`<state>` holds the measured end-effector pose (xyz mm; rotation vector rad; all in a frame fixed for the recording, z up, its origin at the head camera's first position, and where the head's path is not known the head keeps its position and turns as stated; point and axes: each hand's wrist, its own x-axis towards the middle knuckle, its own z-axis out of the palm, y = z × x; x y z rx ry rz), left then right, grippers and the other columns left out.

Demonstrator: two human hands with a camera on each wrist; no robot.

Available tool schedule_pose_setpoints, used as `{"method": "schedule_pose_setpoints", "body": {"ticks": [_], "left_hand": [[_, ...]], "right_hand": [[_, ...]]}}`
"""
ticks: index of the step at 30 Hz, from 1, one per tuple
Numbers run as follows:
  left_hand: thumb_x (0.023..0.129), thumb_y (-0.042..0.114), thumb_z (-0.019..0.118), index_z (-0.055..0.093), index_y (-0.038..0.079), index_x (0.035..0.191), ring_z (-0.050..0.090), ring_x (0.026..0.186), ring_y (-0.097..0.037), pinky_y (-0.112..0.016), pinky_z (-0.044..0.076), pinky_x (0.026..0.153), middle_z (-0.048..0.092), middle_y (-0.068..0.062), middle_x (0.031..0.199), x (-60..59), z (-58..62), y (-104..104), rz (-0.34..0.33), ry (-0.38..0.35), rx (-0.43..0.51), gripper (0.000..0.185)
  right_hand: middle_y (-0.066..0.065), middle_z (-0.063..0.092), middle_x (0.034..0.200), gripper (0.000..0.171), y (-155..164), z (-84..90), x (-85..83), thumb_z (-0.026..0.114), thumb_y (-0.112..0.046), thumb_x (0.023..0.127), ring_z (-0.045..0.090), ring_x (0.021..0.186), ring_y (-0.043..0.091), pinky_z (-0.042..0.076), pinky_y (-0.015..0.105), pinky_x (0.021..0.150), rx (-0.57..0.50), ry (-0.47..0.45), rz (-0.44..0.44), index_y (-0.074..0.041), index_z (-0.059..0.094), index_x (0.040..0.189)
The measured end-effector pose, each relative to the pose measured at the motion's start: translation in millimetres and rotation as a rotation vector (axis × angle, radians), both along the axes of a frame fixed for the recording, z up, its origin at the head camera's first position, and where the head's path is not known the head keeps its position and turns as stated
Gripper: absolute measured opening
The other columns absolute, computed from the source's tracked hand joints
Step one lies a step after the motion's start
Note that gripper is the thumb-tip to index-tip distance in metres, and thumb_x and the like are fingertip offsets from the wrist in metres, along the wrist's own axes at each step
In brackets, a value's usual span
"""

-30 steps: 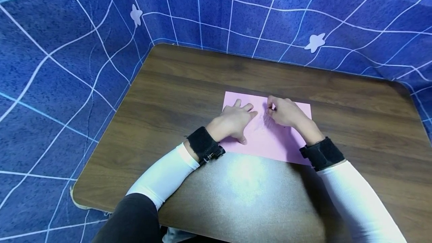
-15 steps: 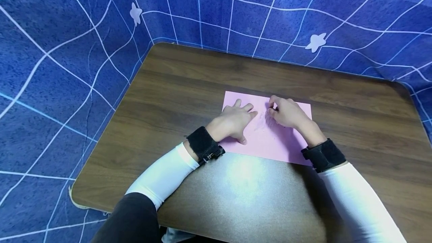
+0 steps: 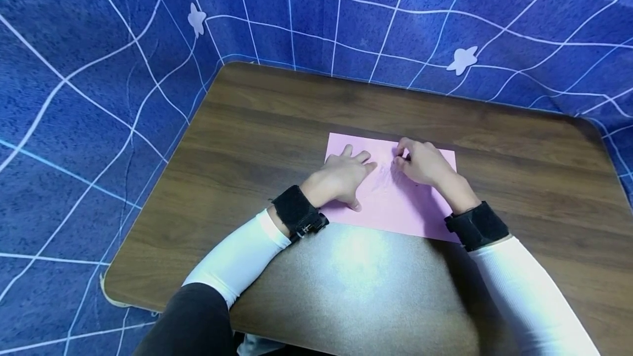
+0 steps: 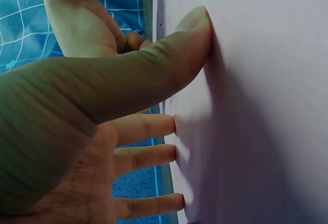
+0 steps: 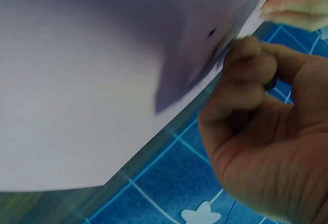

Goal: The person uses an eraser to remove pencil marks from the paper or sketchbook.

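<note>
A pink sheet of paper lies on a brown wooden table. My left hand presses flat on the sheet's left part, with the fingers straight and the thumb on the paper. My right hand is curled just to its right, with its fingertips on the sheet. It pinches a small dark stub, mostly hidden by the fingers. Faint scribble marks show on the paper between the two hands.
A blue cloth with a white grid and white star patches surrounds the table on the left and at the back. Bare tabletop lies all round the sheet. Both wrists wear black straps over white sleeves.
My right hand has shifted slightly over the paper near the scribble marks, still pinching the stub. The left hand stays pressed in place.
</note>
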<state>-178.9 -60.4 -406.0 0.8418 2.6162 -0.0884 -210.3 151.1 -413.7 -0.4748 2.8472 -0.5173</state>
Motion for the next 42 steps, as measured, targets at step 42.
{"method": "schedule_pose_setpoints", "body": {"ticks": [42], "left_hand": [[0.07,0.057,0.089,0.035,0.025,0.16,0.037,0.133,-0.03,-0.045,0.056,0.085,0.03,0.001,0.164,-0.6,-0.9,0.4,-0.008,-0.013,0.044,0.11]], "right_hand": [[0.017,0.074,0.101,0.025,-1.7,-2.2,2.1,0.059,-0.02,0.098,0.066,0.091,0.035,0.052,0.051,0.082,0.026,-0.025,-0.059,-0.007,0.063,0.119]]}}
